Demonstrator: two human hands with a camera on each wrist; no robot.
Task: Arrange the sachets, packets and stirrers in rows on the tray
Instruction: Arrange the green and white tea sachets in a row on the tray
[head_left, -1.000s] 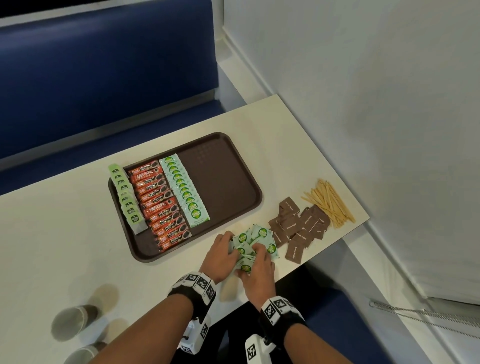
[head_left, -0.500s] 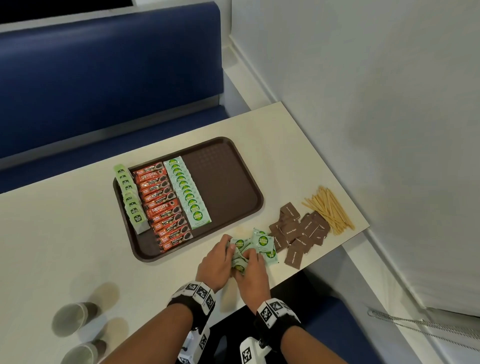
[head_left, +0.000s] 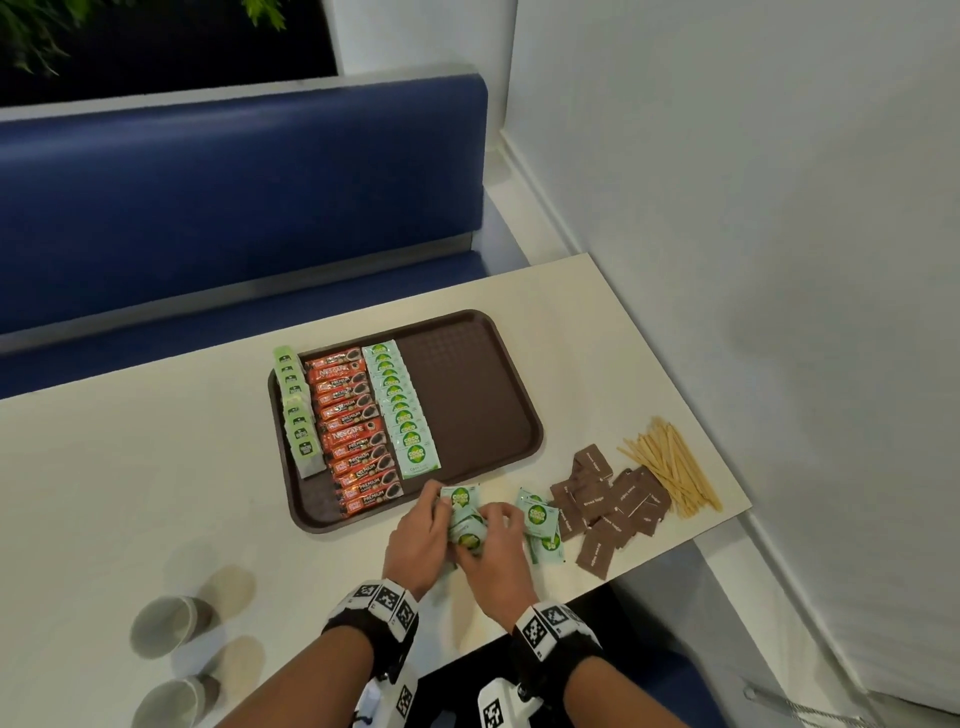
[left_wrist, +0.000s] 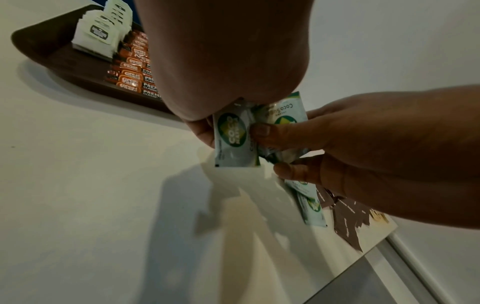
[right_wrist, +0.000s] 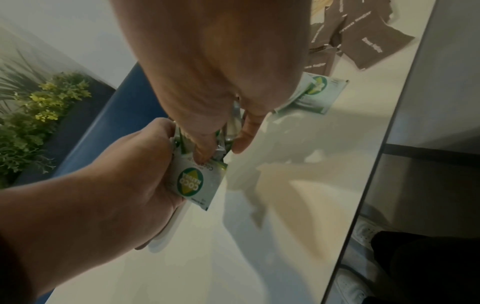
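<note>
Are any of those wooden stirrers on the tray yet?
No, the stirrers all lie in a loose pile on the table near its right edge, well clear of the tray.

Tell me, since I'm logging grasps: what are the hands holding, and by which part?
Both hands, left hand and right hand, hold a small bunch of green coco sugar sachets between them, fingers pinching the sachets' edges above the table.

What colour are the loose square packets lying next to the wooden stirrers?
Brown packets with white lettering, clearest in the head view.
</note>
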